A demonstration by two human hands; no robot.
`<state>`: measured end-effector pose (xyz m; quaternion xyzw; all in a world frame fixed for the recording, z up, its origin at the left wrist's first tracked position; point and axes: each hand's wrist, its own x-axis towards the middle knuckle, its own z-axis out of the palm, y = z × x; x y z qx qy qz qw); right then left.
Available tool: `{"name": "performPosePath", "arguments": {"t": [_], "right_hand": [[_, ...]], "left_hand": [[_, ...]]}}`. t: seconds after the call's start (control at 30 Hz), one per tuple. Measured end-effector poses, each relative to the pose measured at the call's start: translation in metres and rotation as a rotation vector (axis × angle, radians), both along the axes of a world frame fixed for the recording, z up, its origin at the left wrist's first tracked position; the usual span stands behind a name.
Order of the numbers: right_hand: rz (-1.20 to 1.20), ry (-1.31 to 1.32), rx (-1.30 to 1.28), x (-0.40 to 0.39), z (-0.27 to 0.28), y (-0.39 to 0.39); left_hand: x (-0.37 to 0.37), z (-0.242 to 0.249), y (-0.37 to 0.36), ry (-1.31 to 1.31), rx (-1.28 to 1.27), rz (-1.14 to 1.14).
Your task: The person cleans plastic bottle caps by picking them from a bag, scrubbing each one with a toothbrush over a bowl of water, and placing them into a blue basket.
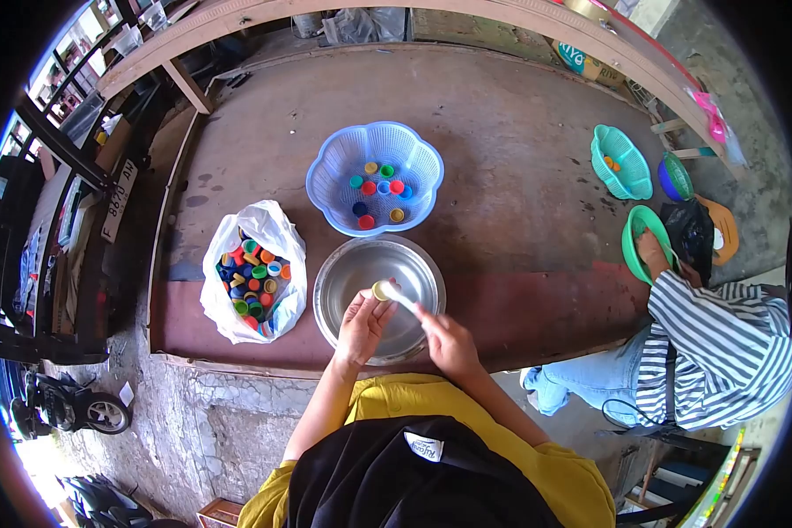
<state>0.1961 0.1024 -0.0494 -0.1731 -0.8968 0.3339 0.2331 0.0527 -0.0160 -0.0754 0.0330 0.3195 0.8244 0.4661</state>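
Note:
Above a round metal basin (pixel 327 304), my left hand (pixel 363 327) pinches a yellow bottle cap (pixel 379 291) between its fingertips. My right hand (pixel 451 345) is closed around a slim white brush-like tool (pixel 399 298), whose far end meets the cap; motion blur hides its exact kind. Just beyond the basin, a blue plastic basket (pixel 332 176) holds several bottle caps of mixed colours. To the left of my left hand, a white plastic bag (pixel 289 264) stands open, full of colourful bottle caps (pixel 255 284).
At the right, a person in a striped sleeve (pixel 700 304) has a hand in a green bowl (pixel 632 242). A turquoise basket (pixel 620 145) with orange caps sits behind it, near a black plastic bag (pixel 688 231). A wooden beam (pixel 370 7) crosses the table's far side.

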Motion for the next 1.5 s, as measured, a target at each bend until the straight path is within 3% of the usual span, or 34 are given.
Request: {"name": "performPosePath", "arguments": {"t": [0.07, 0.2, 0.4, 0.5, 0.63, 0.73, 0.83, 0.9, 1.0, 1.07, 1.2, 1.3, 1.43, 1.5], "right_hand": [[-0.085, -0.026, -0.008, 0.001, -0.011, 0.009], [0.085, -0.125, 0.061, 0.007, 0.011, -0.005], [-0.082, -0.048, -0.042, -0.001, 0.0, 0.012], [-0.036, -0.053, -0.074, 0.009, -0.008, 0.002], [-0.057, -0.094, -0.088, 0.023, -0.022, -0.009], [-0.088, -0.032, -0.083, 0.021, -0.019, -0.003], [-0.091, 0.026, -0.082, 0.015, -0.009, 0.005], [-0.093, 0.065, -0.094, 0.013, -0.011, 0.008], [-0.084, 0.031, -0.082, 0.011, -0.009, 0.006], [-0.075, -0.021, -0.097, 0.014, -0.006, 0.004], [-0.064, 0.009, -0.142, 0.016, -0.009, 0.004], [-0.045, -0.011, -0.143, 0.017, -0.014, 0.005], [-0.031, -0.011, -0.175, 0.014, -0.017, 0.005], [-0.005, -0.027, -0.182, 0.012, -0.016, 0.005]], "left_hand": [[0.001, 0.002, -0.002, -0.07, 0.035, -0.012], [0.002, -0.007, 0.002, 0.003, -0.005, -0.007], [0.008, -0.011, -0.001, 0.118, -0.08, -0.112], [-0.003, -0.019, 0.0, 0.247, -0.275, -0.098], [-0.03, -0.007, 0.014, 0.213, -0.329, -0.1], [-0.062, 0.005, 0.046, 0.538, -0.368, -0.007], [-0.096, 0.033, 0.09, 0.679, -0.293, 0.212], [-0.12, 0.032, 0.116, 0.616, -0.179, 0.298], [-0.14, 0.006, 0.131, 0.595, -0.282, 0.287], [-0.141, -0.006, 0.12, 0.705, -0.361, 0.327], [-0.122, 0.007, 0.074, 0.984, -0.451, 0.2], [-0.106, 0.019, 0.021, 1.242, -0.663, 0.352], [-0.121, -0.003, -0.058, 1.283, -1.005, 0.565], [-0.146, -0.035, -0.097, 1.427, -1.067, 0.447]]}}
